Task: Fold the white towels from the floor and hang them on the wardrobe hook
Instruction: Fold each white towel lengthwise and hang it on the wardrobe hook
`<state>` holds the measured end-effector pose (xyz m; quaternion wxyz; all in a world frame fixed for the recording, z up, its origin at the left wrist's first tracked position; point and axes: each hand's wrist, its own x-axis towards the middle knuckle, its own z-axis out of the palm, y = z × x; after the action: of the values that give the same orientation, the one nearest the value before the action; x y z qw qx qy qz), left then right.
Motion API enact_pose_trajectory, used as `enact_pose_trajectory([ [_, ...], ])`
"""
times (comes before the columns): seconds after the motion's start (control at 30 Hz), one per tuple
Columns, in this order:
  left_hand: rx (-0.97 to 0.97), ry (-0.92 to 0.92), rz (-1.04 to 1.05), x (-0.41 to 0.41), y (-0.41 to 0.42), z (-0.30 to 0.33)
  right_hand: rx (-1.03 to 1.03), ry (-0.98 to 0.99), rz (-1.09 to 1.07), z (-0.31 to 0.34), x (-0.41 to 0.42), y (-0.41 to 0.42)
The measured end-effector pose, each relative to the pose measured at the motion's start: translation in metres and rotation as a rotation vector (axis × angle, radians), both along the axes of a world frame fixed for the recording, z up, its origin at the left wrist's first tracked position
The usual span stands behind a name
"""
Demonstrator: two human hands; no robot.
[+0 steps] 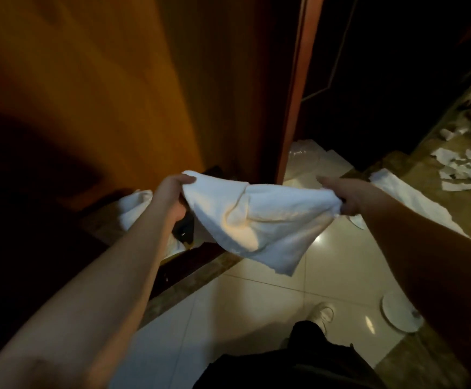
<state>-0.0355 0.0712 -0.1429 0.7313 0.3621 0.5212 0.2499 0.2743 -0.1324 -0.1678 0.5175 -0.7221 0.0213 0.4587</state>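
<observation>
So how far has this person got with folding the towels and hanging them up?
Early on, it seems. Nothing hung is in view, and no hook shows. In hand: the left hand and right hand grip opposite ends of one white towel, stretched between them and not neatly folded. Left: another towel lies by the wardrobe, and a second cloth lies behind the right forearm.

I see a white plate [400, 313] on the tile floor [256, 318], below and behind the right hand. Torn white paper scraps [464, 167] lie on the brown ledge [414, 169] well right of that hand. My pale shoe [322, 315] sits below both hands, beside the plate.
</observation>
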Motion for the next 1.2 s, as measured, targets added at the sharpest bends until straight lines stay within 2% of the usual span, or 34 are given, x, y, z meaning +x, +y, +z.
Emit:
enact_pose_trajectory([
  [0.07,0.012,0.005,0.0,-0.029,0.003,0.006,-0.074,-0.069,0.101,0.002,-0.015,0.007],
  [0.13,0.031,0.053,0.032,-0.052,0.006,0.011,-0.122,-0.157,0.323,0.006,-0.025,0.015],
  [0.2,0.023,0.111,0.077,-0.074,0.01,0.017,-0.05,0.026,0.243,0.017,-0.035,0.023],
  [0.23,0.01,0.13,0.084,-0.084,0.012,0.02,-0.008,-0.008,0.249,0.023,-0.044,0.023],
  [0.3,-0.032,0.15,0.089,-0.102,0.015,0.026,0.057,0.088,0.203,0.028,-0.057,0.029],
  [0.37,-0.076,0.142,0.059,-0.117,0.014,0.032,0.147,0.082,0.243,0.036,-0.068,0.032],
  [0.47,-0.107,0.098,-0.039,-0.13,0.006,0.043,0.268,0.075,0.177,0.041,-0.076,0.036],
  [0.6,-0.096,0.007,-0.023,-0.134,0.0,0.044,0.284,0.116,0.145,0.034,-0.08,0.041],
  [0.73,-0.006,0.193,-0.131,-0.128,-0.001,0.043,0.39,0.202,0.211,0.035,-0.083,0.04],
  [0.83,0.062,0.254,-0.143,-0.123,-0.002,0.046,0.384,0.112,0.331,0.038,-0.087,0.04],
  [0.93,0.093,0.139,-0.12,-0.126,0.0,0.05,0.41,-0.003,0.346,0.035,-0.08,0.041],
  [1.03,0.047,0.028,-0.082,-0.129,-0.003,0.05,0.427,-0.055,0.346,0.035,-0.07,0.035],
  [1.2,-0.023,0.02,-0.207,-0.125,-0.013,0.052,0.377,-0.137,0.338,0.04,-0.073,0.031],
])
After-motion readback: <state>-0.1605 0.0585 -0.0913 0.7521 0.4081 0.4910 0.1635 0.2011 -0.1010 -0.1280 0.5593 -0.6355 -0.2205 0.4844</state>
